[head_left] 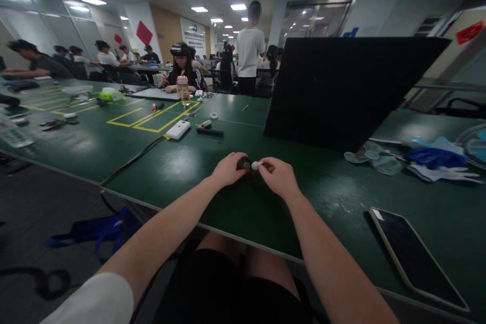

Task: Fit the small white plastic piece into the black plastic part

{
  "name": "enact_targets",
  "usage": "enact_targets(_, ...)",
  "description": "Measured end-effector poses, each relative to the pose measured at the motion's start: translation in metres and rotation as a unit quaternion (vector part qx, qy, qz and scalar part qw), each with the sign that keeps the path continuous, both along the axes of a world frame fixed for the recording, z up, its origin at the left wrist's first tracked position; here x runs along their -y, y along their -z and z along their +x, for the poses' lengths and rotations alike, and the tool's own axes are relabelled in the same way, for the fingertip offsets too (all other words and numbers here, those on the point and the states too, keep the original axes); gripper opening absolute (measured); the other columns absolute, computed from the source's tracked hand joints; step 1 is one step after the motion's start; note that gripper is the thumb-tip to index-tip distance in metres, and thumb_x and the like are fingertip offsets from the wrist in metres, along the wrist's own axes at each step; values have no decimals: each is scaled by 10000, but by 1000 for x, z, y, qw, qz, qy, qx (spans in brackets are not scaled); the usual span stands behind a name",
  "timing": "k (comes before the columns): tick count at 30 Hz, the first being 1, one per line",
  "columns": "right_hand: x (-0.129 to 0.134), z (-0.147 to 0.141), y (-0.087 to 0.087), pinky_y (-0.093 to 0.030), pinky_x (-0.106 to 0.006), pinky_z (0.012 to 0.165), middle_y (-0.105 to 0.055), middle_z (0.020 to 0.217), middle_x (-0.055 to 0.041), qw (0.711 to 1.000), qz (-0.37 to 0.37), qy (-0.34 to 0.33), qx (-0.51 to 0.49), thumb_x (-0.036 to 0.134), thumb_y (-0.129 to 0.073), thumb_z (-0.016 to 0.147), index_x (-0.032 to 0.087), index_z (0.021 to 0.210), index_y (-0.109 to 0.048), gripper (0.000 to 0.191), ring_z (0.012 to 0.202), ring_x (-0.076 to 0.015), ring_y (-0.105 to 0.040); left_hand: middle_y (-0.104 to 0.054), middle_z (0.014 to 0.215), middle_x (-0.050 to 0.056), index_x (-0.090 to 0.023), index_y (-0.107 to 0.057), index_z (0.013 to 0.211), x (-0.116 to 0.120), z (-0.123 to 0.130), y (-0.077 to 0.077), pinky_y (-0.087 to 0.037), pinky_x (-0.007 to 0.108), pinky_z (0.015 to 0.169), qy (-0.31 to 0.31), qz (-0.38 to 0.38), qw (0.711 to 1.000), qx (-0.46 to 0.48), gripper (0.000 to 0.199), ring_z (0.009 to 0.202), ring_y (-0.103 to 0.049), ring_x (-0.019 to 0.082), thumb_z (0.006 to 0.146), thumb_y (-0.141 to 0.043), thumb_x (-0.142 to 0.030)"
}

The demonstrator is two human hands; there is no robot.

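My left hand is closed round a small dark round piece with a ring-like end facing right. Just beside it, my right hand pinches a small whitish piece between thumb and fingertips. The two pieces are very close together; I cannot tell whether they touch. Both hands are low over the green table, near its front edge. What kind of things these are is too small and dim to make out.
A black panel stands beyond my right hand. A phone lies at the right, with gloves behind it. Further left are a white power bank, a black bar and a cable. A person sits across the table.
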State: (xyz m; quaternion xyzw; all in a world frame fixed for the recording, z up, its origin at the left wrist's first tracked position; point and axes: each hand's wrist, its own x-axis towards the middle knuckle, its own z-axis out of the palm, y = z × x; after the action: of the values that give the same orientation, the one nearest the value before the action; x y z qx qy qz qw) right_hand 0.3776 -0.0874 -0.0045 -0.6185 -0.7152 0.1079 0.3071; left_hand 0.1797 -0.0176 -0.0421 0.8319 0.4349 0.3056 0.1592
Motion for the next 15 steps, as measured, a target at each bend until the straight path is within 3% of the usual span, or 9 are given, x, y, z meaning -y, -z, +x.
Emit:
enact_targets(6,-3,0,6,-467,-305,609,-727,948,-36,998,-59,18,-9,384,-561,911,247,1126,-686,284,682,-171,-613,-631,1223,72,-234,-577,1281,0,0,0,-493,397,1024,11,-1,1000,-2,494,1126,-618,243,814,-697,-341)
enact_targets(9,-3,1,7,-483,-311,621,-728,1028,-33,999,-48,15,-12,378,-549,916,270,1211,-657,332,690,-169,-619,-630,1225,72,-238,-585,1269,0,0,0,-488,402,1031,15,-6,1000,-5,488,1126,-619,246,806,-707,-336)
enact_targets(15,-2,2,4,-497,-313,630,-725,994,-38,1000,-21,20,-11,383,-551,914,251,1142,-676,292,690,-171,-622,-631,1236,70,-256,-583,1278,1,0,-3,-485,413,1039,10,-14,1000,-7,499,1133,-618,250,801,-713,-325)
